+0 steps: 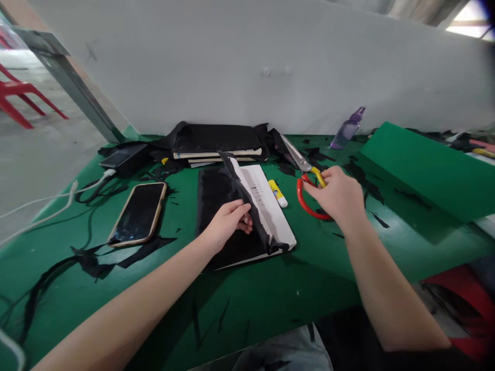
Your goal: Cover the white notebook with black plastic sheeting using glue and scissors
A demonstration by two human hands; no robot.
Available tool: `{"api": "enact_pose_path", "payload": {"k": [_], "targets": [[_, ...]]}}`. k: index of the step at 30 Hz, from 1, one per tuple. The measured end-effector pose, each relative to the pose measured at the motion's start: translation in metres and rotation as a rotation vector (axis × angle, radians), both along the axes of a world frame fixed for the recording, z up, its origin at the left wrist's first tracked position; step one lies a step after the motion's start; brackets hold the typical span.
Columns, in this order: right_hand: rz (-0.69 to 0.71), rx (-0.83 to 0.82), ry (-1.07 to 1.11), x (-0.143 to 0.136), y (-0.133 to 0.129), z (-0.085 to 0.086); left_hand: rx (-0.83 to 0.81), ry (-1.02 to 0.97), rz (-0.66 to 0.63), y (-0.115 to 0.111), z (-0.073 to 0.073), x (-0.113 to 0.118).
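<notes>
A book (281, 216) with a black cover (216, 193) lies in the middle of the green table, its white page side showing on the right. My left hand (235, 216) pinches the raised edge of the black cover, which stands up tilted over the white page. In my right hand (339, 195) are scissors (299, 158) with one yellow and one red handle. The metal blades point up and left, away from me, and look closed together. Between the book and the scissors lies a yellow glue stick (277, 194) with a white cap.
Behind the book sits a black-covered stack of books (216, 138). To the left are a phone (139, 214), a black box (126, 158) with white cables, and black scraps (96, 263). A purple spray bottle (348, 129) and green board (433, 175) stand at the right.
</notes>
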State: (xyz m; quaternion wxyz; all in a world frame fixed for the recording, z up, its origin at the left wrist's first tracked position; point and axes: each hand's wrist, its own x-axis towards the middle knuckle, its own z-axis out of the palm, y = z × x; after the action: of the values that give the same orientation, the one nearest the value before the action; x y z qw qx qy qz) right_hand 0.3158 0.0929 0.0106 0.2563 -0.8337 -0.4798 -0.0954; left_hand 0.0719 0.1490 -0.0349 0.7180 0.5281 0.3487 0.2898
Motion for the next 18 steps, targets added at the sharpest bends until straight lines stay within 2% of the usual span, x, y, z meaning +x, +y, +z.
{"api": "enact_pose_path", "payload": {"k": [3,5,8,11,16,18], "targets": [[0.012,0.009,0.05,0.01,0.012,-0.023,-0.004,0.002,0.001,0.001,-0.001,0.001],[0.065,0.103,0.129,0.013,0.012,-0.032,-0.006,-0.003,0.003,0.002,-0.003,0.001],[0.149,0.315,0.257,0.015,0.01,-0.036,-0.014,-0.011,0.025,0.004,-0.006,0.001],[0.219,0.431,0.327,0.019,0.012,-0.039,-0.018,-0.018,0.033,0.004,-0.008,0.0],[0.348,0.368,0.429,0.022,0.018,-0.049,0.004,-0.019,0.014,0.002,-0.006,0.0],[0.406,0.317,0.405,0.021,0.017,-0.05,0.013,-0.019,0.017,0.002,-0.005,0.0]]}}
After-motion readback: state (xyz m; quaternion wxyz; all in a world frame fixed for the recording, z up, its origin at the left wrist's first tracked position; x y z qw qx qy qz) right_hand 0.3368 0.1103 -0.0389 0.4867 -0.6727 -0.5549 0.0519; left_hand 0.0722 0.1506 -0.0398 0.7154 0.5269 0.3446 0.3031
